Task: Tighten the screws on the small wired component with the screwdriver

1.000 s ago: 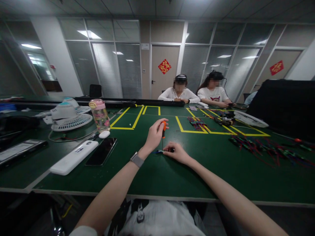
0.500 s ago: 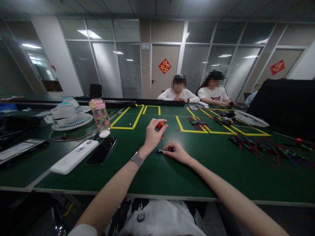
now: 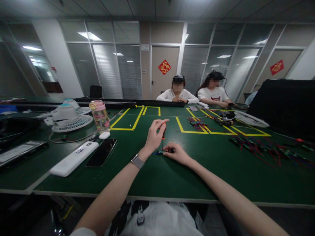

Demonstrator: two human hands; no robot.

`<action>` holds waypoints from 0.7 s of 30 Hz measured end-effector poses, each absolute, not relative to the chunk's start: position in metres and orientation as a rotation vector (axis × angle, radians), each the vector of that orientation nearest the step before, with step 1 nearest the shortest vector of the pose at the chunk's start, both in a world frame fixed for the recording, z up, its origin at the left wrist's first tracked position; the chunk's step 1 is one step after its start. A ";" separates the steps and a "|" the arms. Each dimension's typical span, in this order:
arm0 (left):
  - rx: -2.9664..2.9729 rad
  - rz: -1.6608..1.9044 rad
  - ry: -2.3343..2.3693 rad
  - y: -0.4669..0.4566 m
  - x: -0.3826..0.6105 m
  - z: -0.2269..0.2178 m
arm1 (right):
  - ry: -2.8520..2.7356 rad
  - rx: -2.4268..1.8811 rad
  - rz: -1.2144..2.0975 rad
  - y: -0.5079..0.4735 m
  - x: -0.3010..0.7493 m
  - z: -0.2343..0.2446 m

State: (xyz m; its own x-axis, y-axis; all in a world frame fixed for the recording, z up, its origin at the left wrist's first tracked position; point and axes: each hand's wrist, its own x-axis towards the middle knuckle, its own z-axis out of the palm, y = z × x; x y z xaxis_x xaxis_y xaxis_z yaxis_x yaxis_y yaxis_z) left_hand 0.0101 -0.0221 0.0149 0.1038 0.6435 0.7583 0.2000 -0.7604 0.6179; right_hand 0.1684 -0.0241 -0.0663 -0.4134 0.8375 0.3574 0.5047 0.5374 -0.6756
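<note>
My left hand (image 3: 154, 135) is closed around the orange handle of a small screwdriver (image 3: 163, 132), which stands upright with its tip down on a small blue part (image 3: 160, 152) on the green table (image 3: 157, 177). My right hand (image 3: 177, 153) is closed in a pinch on that part, pressing it against the table just right of the screwdriver tip. A watch sits on my left wrist.
A black phone (image 3: 101, 152), a white power bank (image 3: 74, 158), a white mouse (image 3: 104, 134), a pink-lidded bottle (image 3: 99, 115) and a fan (image 3: 70, 119) lie at left. Bundles of coloured wires (image 3: 261, 147) spread at right. Two people sit across the table (image 3: 194, 93).
My left fingers have shifted around the screwdriver handle, turning it in place. My right hand and the small part have stayed where they were.
</note>
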 end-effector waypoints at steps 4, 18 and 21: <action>1.904 1.584 0.704 -0.019 0.011 0.014 | -2.105 -1.066 0.619 -0.025 0.169 -0.064; 1.947 1.645 0.831 -0.023 0.010 0.017 | -2.077 -1.093 0.665 -0.026 0.167 -0.063; 1.965 1.661 0.846 -0.024 0.010 0.016 | -2.063 -1.105 0.672 -0.026 0.167 -0.063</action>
State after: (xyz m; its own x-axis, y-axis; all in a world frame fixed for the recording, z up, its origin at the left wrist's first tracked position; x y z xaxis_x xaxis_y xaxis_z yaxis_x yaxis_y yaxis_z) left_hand 0.0100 -0.0238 0.0164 0.0966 0.6897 0.7176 0.1746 -0.7215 0.6700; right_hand 0.1665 -0.0259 -0.0628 -0.3979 0.8562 0.3297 0.4977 0.5033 -0.7064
